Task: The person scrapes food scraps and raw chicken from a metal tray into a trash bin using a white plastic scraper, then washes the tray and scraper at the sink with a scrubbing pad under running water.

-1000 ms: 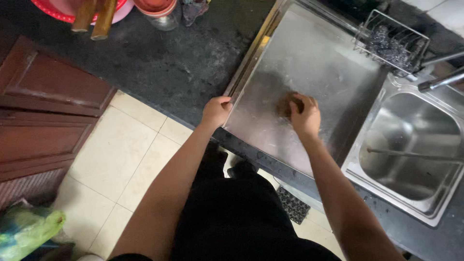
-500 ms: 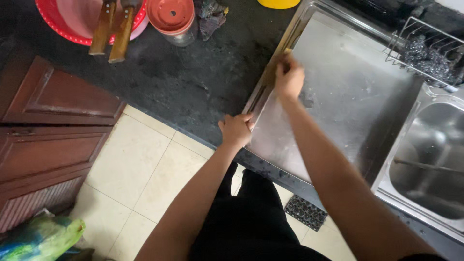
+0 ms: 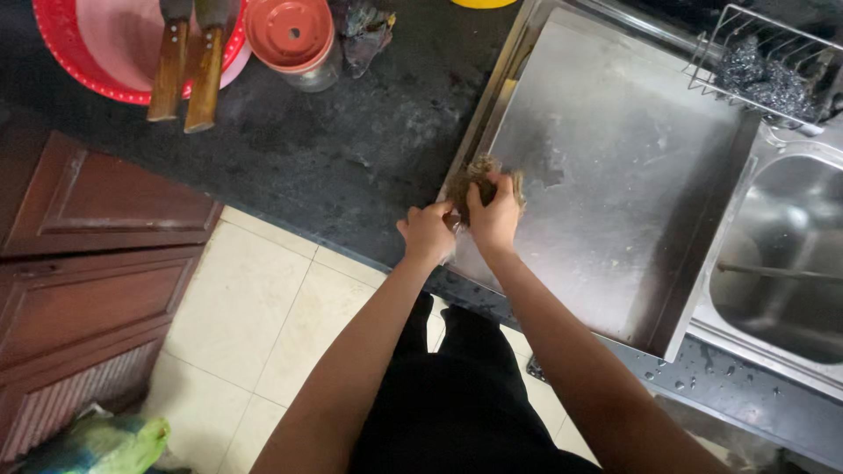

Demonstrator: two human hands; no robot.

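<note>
A large steel tray (image 3: 615,167) lies on the dark countertop beside the sink. My right hand (image 3: 493,215) presses a brownish scouring pad (image 3: 477,174) against the tray's left rim near its front corner. My left hand (image 3: 427,231) grips that same front-left corner of the tray, just left of the right hand. The two hands are close together, almost touching.
A steel sink (image 3: 781,263) sits to the right, with a wire basket (image 3: 762,66) of steel wool behind it. At the back left stand a red basin (image 3: 83,53) holding wooden-handled tools, and an orange-lidded jar (image 3: 294,39). Wooden cabinet doors (image 3: 88,263) and tiled floor (image 3: 255,307) lie below.
My right hand with the scouring pad went from the tray's middle to its left rim, then slid back along the rim toward the front corner. My left hand stays on the corner.
</note>
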